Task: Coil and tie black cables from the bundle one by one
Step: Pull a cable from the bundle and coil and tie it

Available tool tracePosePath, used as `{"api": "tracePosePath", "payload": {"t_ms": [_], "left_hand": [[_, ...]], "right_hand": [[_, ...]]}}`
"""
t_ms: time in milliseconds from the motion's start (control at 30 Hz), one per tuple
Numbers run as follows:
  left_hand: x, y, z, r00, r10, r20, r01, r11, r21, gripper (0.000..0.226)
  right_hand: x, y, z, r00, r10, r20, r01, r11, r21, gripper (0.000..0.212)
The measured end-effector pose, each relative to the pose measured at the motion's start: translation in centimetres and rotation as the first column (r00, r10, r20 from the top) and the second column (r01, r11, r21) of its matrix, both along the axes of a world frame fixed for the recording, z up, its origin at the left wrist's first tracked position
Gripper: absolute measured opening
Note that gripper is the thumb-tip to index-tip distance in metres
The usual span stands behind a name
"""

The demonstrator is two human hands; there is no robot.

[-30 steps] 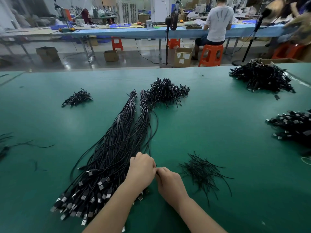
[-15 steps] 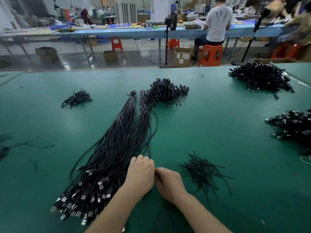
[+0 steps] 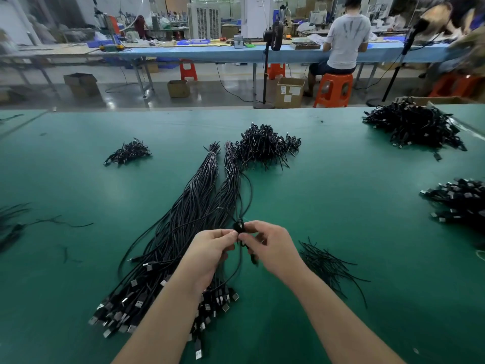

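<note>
Both hands meet above the near middle of the green bench [image 3: 341,206], raised a little off its surface. The left hand [image 3: 210,253] has its fingers curled, thumb and forefinger pinching a single black cable [image 3: 239,227] where it is gathered into a small tight loop. The right hand [image 3: 273,245] pinches the same loop from the other side, its remaining fingers loosely bent; a short dark end hangs down beneath it. From the loop, two strands of the cable run away up the bench toward the far end of the bundle, and another strand drops in a curve under the left wrist.

The bundle [image 3: 183,232] of long black cables lies straight on the bench just left of the hands, fanning out toward the near edge, where its metal plugs [image 3: 126,308] spread in a cluster. At its far end sits a heap of small coiled cables [image 3: 265,148], touching the bundle's tips. A smaller heap [image 3: 128,153] lies well apart to the left. Just right of the right forearm is a loose scatter of thin black ties [image 3: 328,266]. Two more piles of cables lie at the right: one at the far corner [image 3: 414,127], one at the right edge [image 3: 462,200]. Beyond the bench, a person [image 3: 343,38] sits on an orange stool [image 3: 333,88] at a blue table.
</note>
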State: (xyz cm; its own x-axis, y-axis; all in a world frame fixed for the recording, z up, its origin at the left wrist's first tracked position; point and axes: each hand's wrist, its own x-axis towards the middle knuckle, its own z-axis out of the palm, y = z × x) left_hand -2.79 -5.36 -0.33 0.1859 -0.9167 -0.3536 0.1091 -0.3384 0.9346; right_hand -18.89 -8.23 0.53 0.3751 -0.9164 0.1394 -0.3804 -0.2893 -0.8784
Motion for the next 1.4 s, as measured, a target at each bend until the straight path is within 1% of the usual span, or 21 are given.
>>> {"api": "tracePosePath", "payload": {"t_ms": [167, 400, 533, 633, 700, 733, 767, 833, 900, 967, 1033, 1067, 1100, 1133, 1167, 1200, 1233, 1267, 1300, 1333, 1400], "left_hand": [[-0.5, 0.6, 0.9, 0.992, 0.049, 0.12, -0.038, 0.995, -0.093, 0.01], [-0.6, 0.9, 1.6, 0.971, -0.003, 0.241, 0.031, 0.994, -0.109, 0.007], [-0.5, 0.8, 1.9, 0.964, -0.026, 0.266, 0.06, 0.991, -0.122, 0.005], [-0.5, 0.9, 2.1, 0.935, 0.005, 0.354, 0.057, 0.985, -0.165, 0.005], [-0.7, 1.1, 2.1, 0.893, 0.038, 0.448, 0.08, 0.967, -0.242, 0.007], [-0.8, 1.3, 2.1, 0.866, 0.055, 0.498, 0.104, 0.952, -0.287, 0.008], [-0.8, 1.5, 2.2, 0.832, 0.074, 0.55, 0.141, 0.93, -0.338, 0.009], [-0.9, 1.8, 2.2, 0.756, 0.117, 0.644, 0.253, 0.856, -0.451, 0.013], [-0.7, 2.0, 2.3, 0.691, 0.146, 0.708, 0.355, 0.785, -0.508, 0.015], [-0.8, 2.1, 2.3, 0.615, 0.176, 0.768, 0.425, 0.747, -0.512, 0.013], [-1.0, 2.2, 2.1, 0.552, 0.224, 0.803, 0.442, 0.738, -0.51, 0.009], [-1.1, 2.2, 2.1, 0.547, 0.244, 0.801, 0.422, 0.746, -0.515, 0.008], [-1.3, 2.2, 2.1, 0.569, 0.251, 0.783, 0.38, 0.764, -0.521, 0.008], [-1.4, 2.1, 2.2, 0.616, 0.242, 0.75, 0.317, 0.795, -0.517, 0.009], [-1.3, 1.9, 2.3, 0.674, 0.217, 0.707, 0.243, 0.838, -0.489, 0.01], [-1.2, 1.7, 2.4, 0.738, 0.177, 0.651, 0.171, 0.884, -0.435, 0.011], [-1.1, 1.5, 2.5, 0.807, 0.137, 0.574, 0.107, 0.923, -0.37, 0.011], [-0.9, 1.4, 2.5, 0.873, 0.111, 0.475, 0.052, 0.947, -0.316, 0.011], [-0.8, 1.4, 2.4, 0.921, 0.1, 0.377, 0.008, 0.961, -0.276, 0.01], [-0.7, 1.4, 2.5, 0.946, 0.099, 0.308, -0.019, 0.968, -0.251, 0.01], [-0.8, 1.4, 2.5, 0.966, 0.093, 0.242, -0.038, 0.975, -0.221, 0.01]], "right_hand": [[-0.2, -0.2, 0.6, 0.998, -0.017, 0.067, 0.016, 0.999, 0.03, 0.009], [-0.3, 0.1, 0.2, 0.988, -0.056, 0.146, 0.044, 0.995, 0.087, 0.026], [-0.4, 0.1, 0.2, 0.984, -0.053, 0.169, 0.033, 0.992, 0.119, 0.023], [-0.6, 0.1, 0.4, 0.983, -0.032, 0.181, -0.002, 0.983, 0.182, 0.015], [-0.7, 0.0, 0.9, 0.969, -0.028, 0.244, -0.055, 0.943, 0.329, 0.007], [-0.8, -0.2, 1.2, 0.959, -0.032, 0.283, -0.093, 0.905, 0.416, 0.009], [-1.0, -0.4, 1.4, 0.948, -0.034, 0.315, -0.136, 0.854, 0.502, 0.014], [-1.4, -0.8, 1.9, 0.929, -0.032, 0.369, -0.234, 0.721, 0.652, 0.019], [-1.8, -1.2, 2.2, 0.917, -0.034, 0.399, -0.3, 0.602, 0.74, 0.02], [-2.0, -1.5, 2.3, 0.926, -0.02, 0.377, -0.303, 0.556, 0.774, 0.024], [-2.0, -1.7, 2.3, 0.94, -0.021, 0.34, -0.271, 0.557, 0.785, 0.025], [-1.9, -1.7, 2.4, 0.942, -0.038, 0.332, -0.252, 0.57, 0.782, 0.027], [-1.7, -1.8, 2.4, 0.941, -0.049, 0.334, -0.241, 0.597, 0.765, 0.029], [-1.5, -1.7, 2.4, 0.942, -0.04, 0.332, -0.228, 0.649, 0.726, 0.029], [-1.3, -1.6, 2.4, 0.954, -0.01, 0.299, -0.199, 0.726, 0.659, 0.024], [-1.1, -1.4, 2.3, 0.973, 0.026, 0.23, -0.155, 0.812, 0.563, 0.015], [-1.0, -1.3, 2.2, 0.989, 0.057, 0.137, -0.112, 0.888, 0.446, 0.015], [-0.9, -1.2, 1.9, 0.996, 0.073, 0.042, -0.083, 0.939, 0.334, 0.028], [-0.9, -1.2, 1.6, 0.997, 0.078, -0.024, -0.07, 0.965, 0.254, 0.039], [-0.9, -1.2, 1.5, 0.996, 0.068, -0.058, -0.055, 0.978, 0.2, 0.044], [-1.1, -1.0, 1.4, 0.998, 0.034, -0.056, -0.03, 0.997, 0.071, 0.047]]}}
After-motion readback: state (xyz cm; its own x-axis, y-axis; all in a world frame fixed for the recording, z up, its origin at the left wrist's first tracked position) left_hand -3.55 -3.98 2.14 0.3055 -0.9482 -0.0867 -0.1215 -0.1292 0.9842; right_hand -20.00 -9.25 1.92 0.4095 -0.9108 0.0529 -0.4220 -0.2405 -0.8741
